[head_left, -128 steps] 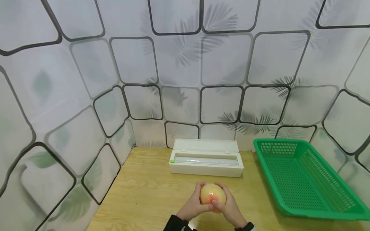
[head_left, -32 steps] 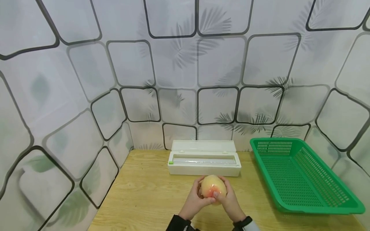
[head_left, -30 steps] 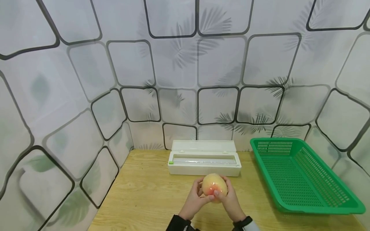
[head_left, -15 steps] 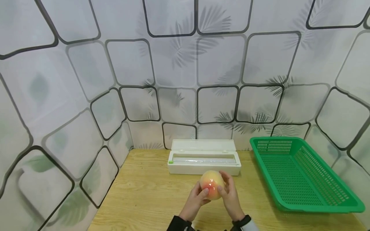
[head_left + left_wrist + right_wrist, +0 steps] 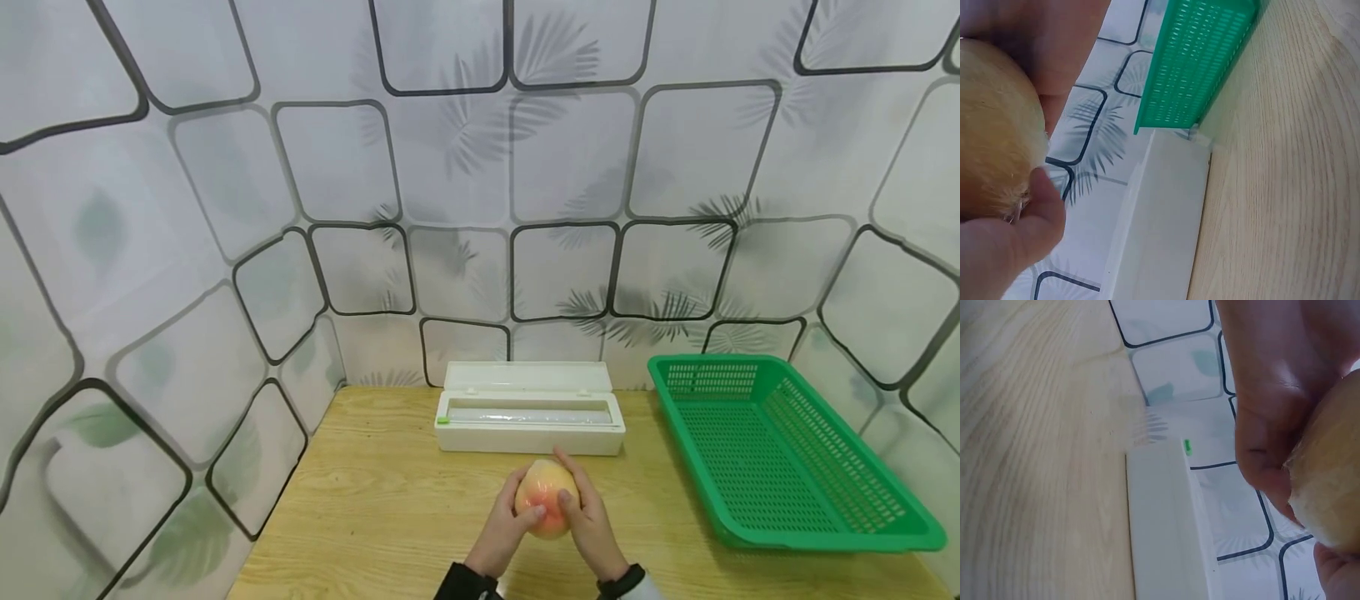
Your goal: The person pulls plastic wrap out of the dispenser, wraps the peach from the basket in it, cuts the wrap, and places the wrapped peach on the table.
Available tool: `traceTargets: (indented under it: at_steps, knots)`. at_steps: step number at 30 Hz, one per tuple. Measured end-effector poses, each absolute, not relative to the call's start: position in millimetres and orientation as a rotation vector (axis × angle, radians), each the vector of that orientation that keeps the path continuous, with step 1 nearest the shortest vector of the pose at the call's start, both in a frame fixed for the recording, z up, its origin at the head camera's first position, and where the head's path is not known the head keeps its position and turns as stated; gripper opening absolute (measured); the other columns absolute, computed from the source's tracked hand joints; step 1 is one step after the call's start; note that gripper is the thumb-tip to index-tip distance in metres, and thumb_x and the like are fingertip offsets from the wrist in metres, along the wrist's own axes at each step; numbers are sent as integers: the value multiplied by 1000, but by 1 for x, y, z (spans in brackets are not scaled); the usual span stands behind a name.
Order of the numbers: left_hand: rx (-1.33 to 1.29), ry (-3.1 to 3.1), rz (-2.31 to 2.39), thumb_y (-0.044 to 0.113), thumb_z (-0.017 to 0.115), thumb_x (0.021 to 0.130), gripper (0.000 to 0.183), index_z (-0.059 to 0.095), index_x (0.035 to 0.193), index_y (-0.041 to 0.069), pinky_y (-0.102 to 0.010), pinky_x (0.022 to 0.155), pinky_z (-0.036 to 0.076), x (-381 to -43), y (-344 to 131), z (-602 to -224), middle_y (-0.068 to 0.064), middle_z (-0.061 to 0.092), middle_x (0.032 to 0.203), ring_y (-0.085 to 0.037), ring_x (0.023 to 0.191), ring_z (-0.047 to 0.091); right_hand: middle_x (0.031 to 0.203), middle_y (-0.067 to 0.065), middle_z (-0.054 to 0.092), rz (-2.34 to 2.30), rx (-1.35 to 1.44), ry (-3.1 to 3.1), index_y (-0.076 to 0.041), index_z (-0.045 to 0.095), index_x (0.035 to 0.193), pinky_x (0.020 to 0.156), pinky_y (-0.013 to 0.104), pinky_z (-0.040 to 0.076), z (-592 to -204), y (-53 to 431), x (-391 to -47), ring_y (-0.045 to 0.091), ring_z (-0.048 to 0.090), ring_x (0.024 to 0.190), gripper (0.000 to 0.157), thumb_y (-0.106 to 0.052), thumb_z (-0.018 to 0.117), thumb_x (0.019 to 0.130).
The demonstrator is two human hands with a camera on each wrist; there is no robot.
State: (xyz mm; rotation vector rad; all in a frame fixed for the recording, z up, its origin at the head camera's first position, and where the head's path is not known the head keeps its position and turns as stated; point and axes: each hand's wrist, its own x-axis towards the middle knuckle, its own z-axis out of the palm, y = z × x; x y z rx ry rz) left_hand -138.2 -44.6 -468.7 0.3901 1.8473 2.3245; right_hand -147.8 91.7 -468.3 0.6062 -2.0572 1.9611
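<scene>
A round yellow fruit with a pink-red blush, peach-like [image 5: 547, 496], is held between both hands above the table, in front of the white dispenser. Shiny clear film covers it; in the left wrist view the film on the fruit [image 5: 997, 131] looks wrinkled and gathered near a fingertip. My left hand [image 5: 497, 533] grips its left side, thumb on the near face. My right hand [image 5: 594, 527] holds the right side with the thumb on the front, one finger reaching up past the top. The fruit's underside is hidden in the head view.
Behind the hands stands a white cling film dispenser [image 5: 529, 440], lid up, a clear roll inside and a green slider [image 5: 443, 421] at its left. A green perforated basket [image 5: 720, 500] sits at the right. The wooden table [image 5: 360, 500] meets patterned walls at the back and left.
Over the last second the hands have turned the fruit, so its pink part shows more. It rose slightly, then came down nearer the body. The right fingers shifted along its side.
</scene>
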Motion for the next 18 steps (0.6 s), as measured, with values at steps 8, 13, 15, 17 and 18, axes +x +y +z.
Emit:
traceTargets:
  at_steps: [8, 13, 15, 17, 18]
  knots:
    - [482, 1794, 2315, 32, 17, 98, 48, 25, 128, -4, -30, 85, 41, -136, -47, -472, -12, 39, 119, -17, 104, 45, 119, 19, 42, 2150, 553, -2091, 4, 36, 126, 81, 25, 41, -472, 94, -144, 9, 45, 103, 36, -13, 22, 98]
    - [473, 1845, 2286, 29, 10, 98, 46, 27, 127, -3, -31, 85, 40, -136, -49, -474, -13, 39, 120, -18, 105, 44, 116, 17, 41, 2196, 562, -2097, 3, 34, 126, 80, 26, 42, -474, 96, -142, 8, 46, 100, 37, -17, 18, 99]
    - [487, 1840, 2285, 28, 9, 98, 46, 27, 126, -4, -31, 85, 41, -137, -49, -474, -13, 40, 119, -18, 104, 45, 117, 17, 41, 2209, 576, -2093, 4, 32, 127, 80, 25, 42, -474, 97, -142, 8, 46, 101, 38, -17, 17, 99]
    - [500, 1839, 2282, 27, 9, 98, 46, 27, 126, -5, -31, 85, 41, -138, -49, -474, -13, 40, 119, -18, 104, 45, 117, 16, 40, 2232, 577, -2089, 4, 31, 128, 80, 25, 42, -475, 97, -142, 8, 45, 102, 39, -18, 17, 99]
    - [499, 1841, 2281, 28, 10, 98, 46, 27, 126, -5, -31, 85, 41, -138, -49, -474, -13, 40, 119, -17, 104, 45, 118, 16, 40, 2246, 575, -2095, 4, 30, 128, 80, 26, 42, -475, 97, -142, 8, 45, 102, 39, -19, 17, 99]
